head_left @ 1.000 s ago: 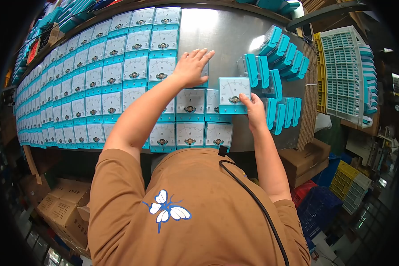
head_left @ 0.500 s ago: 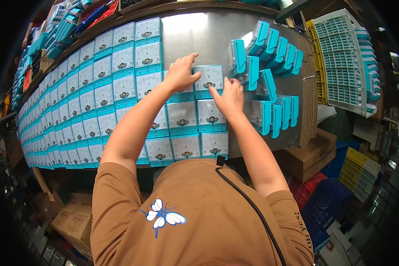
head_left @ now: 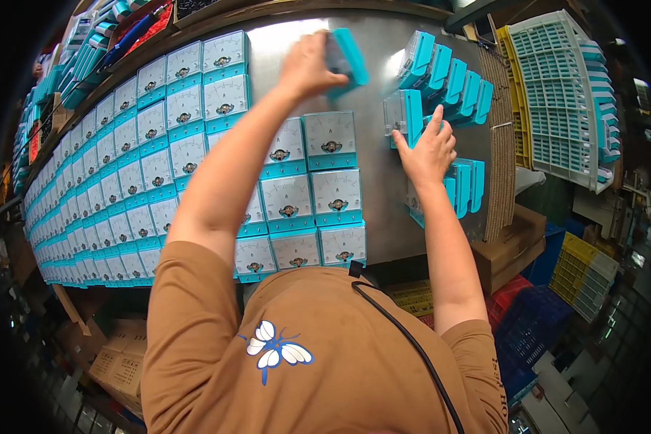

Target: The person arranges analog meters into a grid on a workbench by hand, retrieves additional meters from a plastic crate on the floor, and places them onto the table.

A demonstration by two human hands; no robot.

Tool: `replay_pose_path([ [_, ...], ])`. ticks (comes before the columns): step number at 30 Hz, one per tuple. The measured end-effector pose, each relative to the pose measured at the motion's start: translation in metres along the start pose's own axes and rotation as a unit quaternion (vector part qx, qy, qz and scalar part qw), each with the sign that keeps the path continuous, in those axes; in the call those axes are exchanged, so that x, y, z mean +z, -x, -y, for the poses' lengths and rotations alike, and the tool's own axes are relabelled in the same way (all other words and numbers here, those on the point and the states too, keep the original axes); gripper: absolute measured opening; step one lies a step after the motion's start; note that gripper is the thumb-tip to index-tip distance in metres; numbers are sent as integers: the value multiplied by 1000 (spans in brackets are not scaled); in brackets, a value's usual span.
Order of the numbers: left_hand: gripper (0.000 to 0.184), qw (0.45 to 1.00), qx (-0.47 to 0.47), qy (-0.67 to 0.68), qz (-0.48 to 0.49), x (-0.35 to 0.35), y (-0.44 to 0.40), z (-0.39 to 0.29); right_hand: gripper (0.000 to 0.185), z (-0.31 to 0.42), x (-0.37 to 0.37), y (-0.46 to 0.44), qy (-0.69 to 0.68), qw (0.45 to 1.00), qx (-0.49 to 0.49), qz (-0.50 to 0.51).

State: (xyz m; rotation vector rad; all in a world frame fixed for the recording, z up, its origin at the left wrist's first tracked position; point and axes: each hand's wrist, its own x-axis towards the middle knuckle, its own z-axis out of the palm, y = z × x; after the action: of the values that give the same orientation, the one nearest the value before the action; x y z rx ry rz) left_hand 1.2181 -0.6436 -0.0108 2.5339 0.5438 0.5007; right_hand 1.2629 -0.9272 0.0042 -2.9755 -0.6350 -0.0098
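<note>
The left hand (head_left: 307,69) has its fingers closed on one side of a teal-backed, clear-fronted rectangular plastic meter (head_left: 350,58), tilted and seemingly just above the grey metal worktop (head_left: 383,224); blur hides the exact contact, though gripping by the side probably spares the clear front; the right hand (head_left: 427,152) has thumb and fingers parted around the near end of an upright teal-and-clear plastic meter (head_left: 413,112), and I cannot tell whether they press on it; other teal plastic meters standing on edge (head_left: 453,81) lie beyond it in leaning groups, a stance that likely leaves their narrow sides easy to grasp; to the left, white-dialled teal meters lying face up (head_left: 330,135) form close rows, perhaps to save room and show every dial; a white plastic lattice crate (head_left: 546,87) stands past the worktop's right edge.
</note>
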Motion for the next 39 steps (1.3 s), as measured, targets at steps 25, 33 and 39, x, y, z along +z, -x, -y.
replay_pose_path([
  [25,73,995,-24,-93,-16,-9,119,47,59,123,56,-96,-715,613,95,322],
  [33,70,996,-35,-85,-14,-7,119,47,50,160,39,-128,-748,635,111,158],
  [39,74,996,-40,-85,-6,-7,118,48,50,240,98,-151,-457,883,104,39],
])
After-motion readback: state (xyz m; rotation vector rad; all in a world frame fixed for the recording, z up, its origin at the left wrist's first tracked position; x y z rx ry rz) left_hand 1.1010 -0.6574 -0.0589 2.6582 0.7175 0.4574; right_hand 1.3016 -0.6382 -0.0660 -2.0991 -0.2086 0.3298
